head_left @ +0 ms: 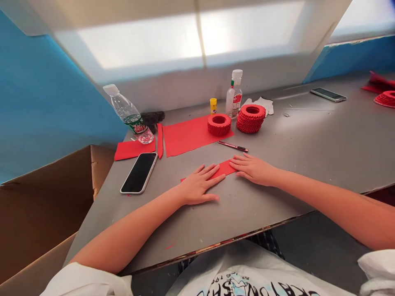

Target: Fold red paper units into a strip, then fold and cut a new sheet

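Note:
A narrow strip of red paper [224, 169] lies flat on the grey table [234, 213] in front of me. My left hand [202, 185] rests on its left part with the fingers spread, hiding much of that end. On the strip's right end lie the fingertips of my right hand [253, 169], stretched out flat. Just beyond the strip is a pink utility knife [233, 146]. Farther back, a large red paper sheet [188, 135] is spread out, with a red folded-paper ring [219, 124] on its right corner.
A phone [139, 173], smaller red paper [132, 150] and a leaning water bottle [131, 117] are at the left. Behind stand a yellow-capped glue stick [213, 107], a clear bottle [234, 94] and a taller red ring stack [251, 119]. A cardboard box [46, 218] adjoins the table's left edge.

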Demonstrator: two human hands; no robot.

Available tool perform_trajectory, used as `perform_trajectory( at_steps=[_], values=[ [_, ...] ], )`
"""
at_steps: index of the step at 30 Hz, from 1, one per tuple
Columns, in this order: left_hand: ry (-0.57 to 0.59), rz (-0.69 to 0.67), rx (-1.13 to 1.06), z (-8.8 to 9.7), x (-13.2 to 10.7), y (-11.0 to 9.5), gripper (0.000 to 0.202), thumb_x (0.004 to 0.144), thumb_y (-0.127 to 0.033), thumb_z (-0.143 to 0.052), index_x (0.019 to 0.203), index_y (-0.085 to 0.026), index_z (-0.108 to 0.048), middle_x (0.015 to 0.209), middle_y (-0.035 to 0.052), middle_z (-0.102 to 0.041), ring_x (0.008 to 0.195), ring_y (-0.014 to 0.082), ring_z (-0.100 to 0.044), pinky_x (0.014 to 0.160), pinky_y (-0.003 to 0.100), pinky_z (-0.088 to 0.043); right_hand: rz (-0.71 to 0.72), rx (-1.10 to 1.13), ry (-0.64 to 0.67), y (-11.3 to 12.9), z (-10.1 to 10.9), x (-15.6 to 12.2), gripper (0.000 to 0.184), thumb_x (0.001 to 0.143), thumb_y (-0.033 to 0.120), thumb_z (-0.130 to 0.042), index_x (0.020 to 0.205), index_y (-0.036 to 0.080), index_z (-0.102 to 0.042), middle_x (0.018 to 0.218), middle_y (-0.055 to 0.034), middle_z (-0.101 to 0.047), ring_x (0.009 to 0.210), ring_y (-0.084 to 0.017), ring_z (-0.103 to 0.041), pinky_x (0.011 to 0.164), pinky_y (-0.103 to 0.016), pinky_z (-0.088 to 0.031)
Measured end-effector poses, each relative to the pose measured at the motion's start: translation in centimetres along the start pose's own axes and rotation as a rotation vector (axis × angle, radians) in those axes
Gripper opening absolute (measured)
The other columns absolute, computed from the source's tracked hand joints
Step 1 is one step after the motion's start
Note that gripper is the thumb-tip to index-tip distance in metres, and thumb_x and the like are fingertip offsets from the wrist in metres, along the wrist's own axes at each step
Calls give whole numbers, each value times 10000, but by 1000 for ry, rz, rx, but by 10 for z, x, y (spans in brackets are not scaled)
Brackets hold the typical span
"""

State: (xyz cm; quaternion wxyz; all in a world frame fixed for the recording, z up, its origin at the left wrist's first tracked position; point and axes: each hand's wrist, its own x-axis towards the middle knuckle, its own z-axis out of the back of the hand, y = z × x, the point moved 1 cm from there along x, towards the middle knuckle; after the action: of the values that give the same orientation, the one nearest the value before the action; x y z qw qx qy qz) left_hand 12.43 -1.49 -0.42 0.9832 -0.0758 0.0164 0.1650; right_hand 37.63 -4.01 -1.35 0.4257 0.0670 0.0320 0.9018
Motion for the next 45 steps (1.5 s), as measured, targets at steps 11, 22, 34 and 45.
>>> perform_trajectory(
  at_steps=[11,22,34,45],
  values=[
    [0,11,-4,-3,-1,2,765,787,-693,-294,1407,-266,-155,1479,101,-86,1358,285,-63,1075,479,-67,-17,187,-8,6,-12,34,452,901,402,-351,1307,217,-423,1363,-58,-415,1284,-237,-321,1032,-469,-297],
    [6,107,7,-5,2,1,711,816,-672,-243,1406,-291,-129,1479,96,-102,1359,283,-69,1057,523,-59,-87,236,11,-2,-16,32,527,874,513,-333,1314,235,-414,1382,-51,-387,1309,-284,-256,1026,-533,-231],
    [-23,522,46,-2,-19,24,612,915,-473,-126,1400,-105,-178,1460,145,-158,1350,298,-115,1046,550,-95,-107,211,0,-10,-17,29,492,882,473,-337,1303,237,-434,1394,-80,-361,1310,-297,-246,1013,-543,-239],
    [-86,425,-26,-19,32,-5,574,929,-406,-121,1392,-71,-181,1467,123,-150,1358,207,-116,1094,397,-143,-88,153,-51,-15,-20,27,486,876,481,-349,1268,227,-485,1370,-85,-403,1293,-282,-293,1014,-493,-302]
  ],
)
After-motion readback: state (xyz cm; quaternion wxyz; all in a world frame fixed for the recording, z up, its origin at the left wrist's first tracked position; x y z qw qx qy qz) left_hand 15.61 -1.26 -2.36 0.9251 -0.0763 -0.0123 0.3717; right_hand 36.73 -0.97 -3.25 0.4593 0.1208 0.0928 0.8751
